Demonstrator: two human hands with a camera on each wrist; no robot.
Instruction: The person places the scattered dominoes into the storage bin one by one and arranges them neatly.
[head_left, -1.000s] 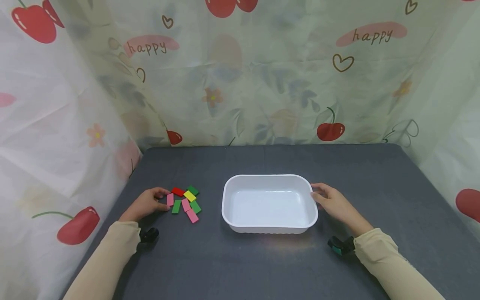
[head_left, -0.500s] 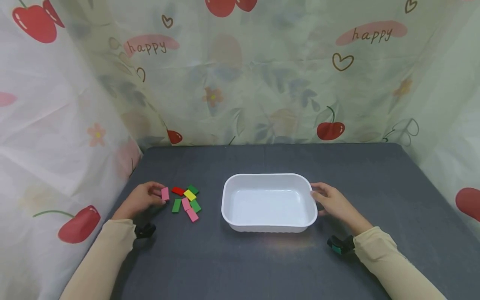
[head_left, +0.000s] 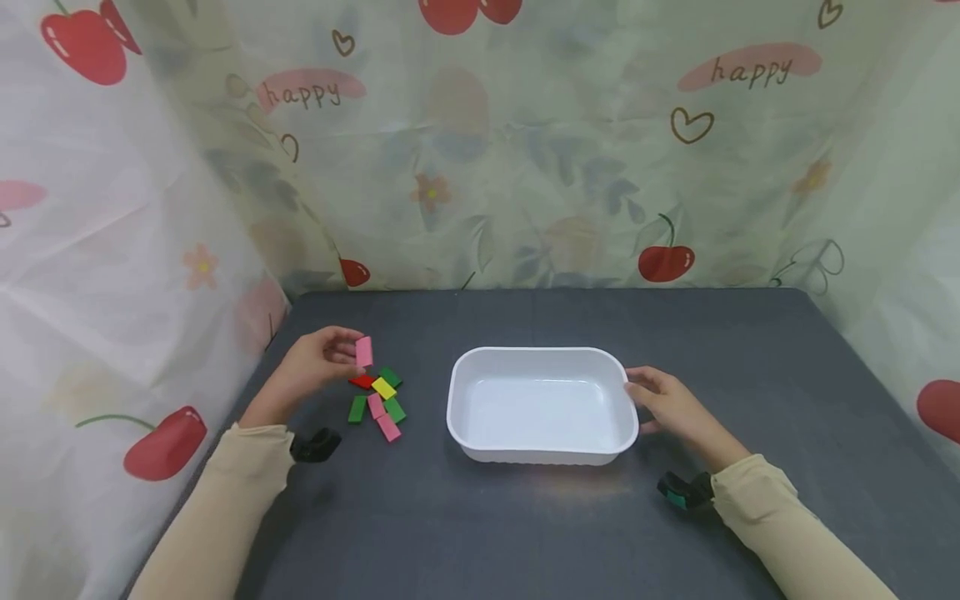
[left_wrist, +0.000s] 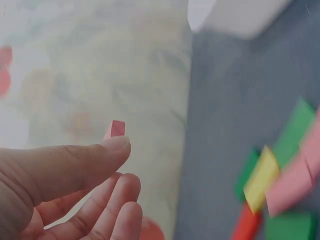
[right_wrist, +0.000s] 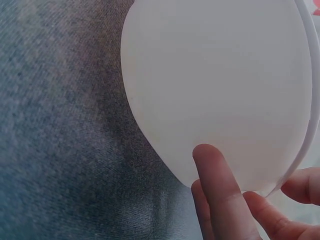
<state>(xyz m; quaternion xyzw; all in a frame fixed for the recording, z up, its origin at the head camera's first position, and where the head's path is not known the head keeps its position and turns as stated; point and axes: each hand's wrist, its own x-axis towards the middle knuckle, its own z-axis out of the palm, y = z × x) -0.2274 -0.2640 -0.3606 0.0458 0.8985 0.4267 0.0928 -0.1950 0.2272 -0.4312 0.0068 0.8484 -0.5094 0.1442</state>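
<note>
My left hand (head_left: pixel 315 362) pinches a small pink domino-shaped block (head_left: pixel 363 352) between thumb and fingers, raised behind the loose blocks. In the left wrist view the block's end (left_wrist: pixel 118 128) sticks out past the thumb. Under and in front of this hand lie flat blocks: red (head_left: pixel 363 382), yellow (head_left: pixel 384 388), green (head_left: pixel 357 409) and pink (head_left: pixel 387 427), some touching one another. My right hand (head_left: pixel 671 408) holds the right end of a white plastic basin (head_left: pixel 540 457). In the right wrist view its fingers (right_wrist: pixel 215 175) lie along the outer wall, with another digit at the rim.
The basin stands on a dark grey cloth-covered table (head_left: pixel 480 533), right of the loose blocks. A printed curtain (head_left: pixel 517 167) with cherries and hearts hangs behind the table and along both sides. A black wrist camera (head_left: pixel 315 446) sits at the left cuff.
My left hand picks the pink block off the table at the pile's left side, draws it left, then carries it up and right behind the pile. The right hand stays at the basin.
</note>
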